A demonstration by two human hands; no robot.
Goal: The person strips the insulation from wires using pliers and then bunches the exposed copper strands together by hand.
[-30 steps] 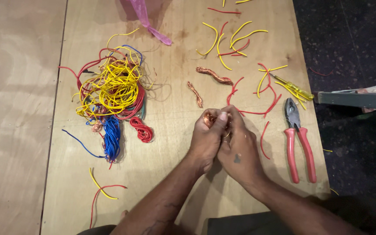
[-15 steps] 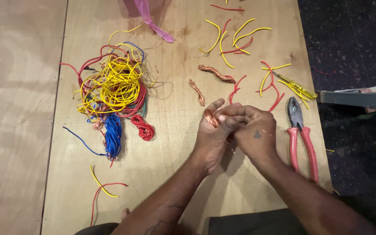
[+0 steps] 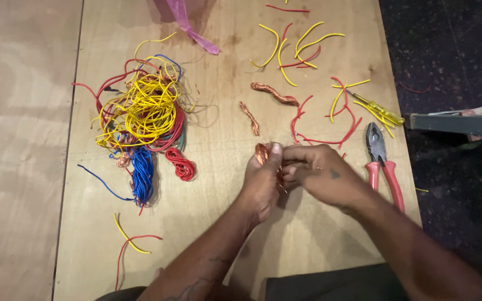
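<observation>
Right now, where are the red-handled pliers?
In the head view, the pliers lie on the wooden board just right of the right hand, below the yellow screwdriver.

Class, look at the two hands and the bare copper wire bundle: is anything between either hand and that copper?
Nothing visible. The left hand and right hand both already touch the copper wire bundle, pinching it between them. The pliers lie apart to the right on the wooden board.

Both forearms are bare, no sleeves showing. The left hand (image 3: 261,181) carries no ring or mark; the right hand (image 3: 320,174) bears a small dark tattoo on its back (shape unclear). Faint tattoo lines mark the left forearm.
</observation>
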